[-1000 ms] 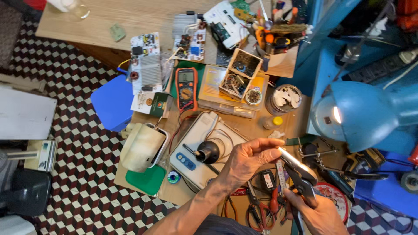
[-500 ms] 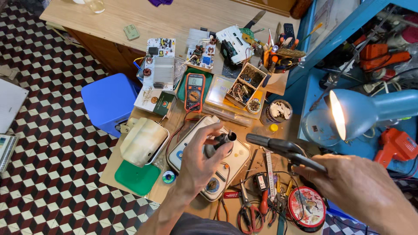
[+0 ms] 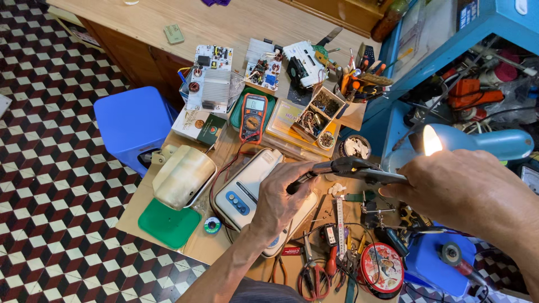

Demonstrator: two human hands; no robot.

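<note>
My left hand (image 3: pixel 279 197) lies on a white appliance with a blue button panel (image 3: pixel 242 197) at the middle of the bench. Its fingers curl around a small dark part on top of the appliance. My right hand (image 3: pixel 469 193) comes in from the right and grips the handle of a black soldering tool (image 3: pixel 351 168). The tool points left, and its dark tip reaches the fingers of my left hand. Whether the tip touches the appliance is hidden by the fingers.
A cream plastic housing (image 3: pixel 182 177) sits on a green mat (image 3: pixel 167 225) to the left, with a solder spool (image 3: pixel 212 225) beside it. Behind are a multimeter (image 3: pixel 254 115), circuit boards (image 3: pixel 208 78) and a parts box (image 3: pixel 315 112). A lit blue lamp (image 3: pixel 483 143) hangs right; pliers (image 3: pixel 314 276) lie near.
My left hand dropped from beside the right hand onto the white appliance and closed on the dark part. My right hand brought the soldering tool up and left toward it.
</note>
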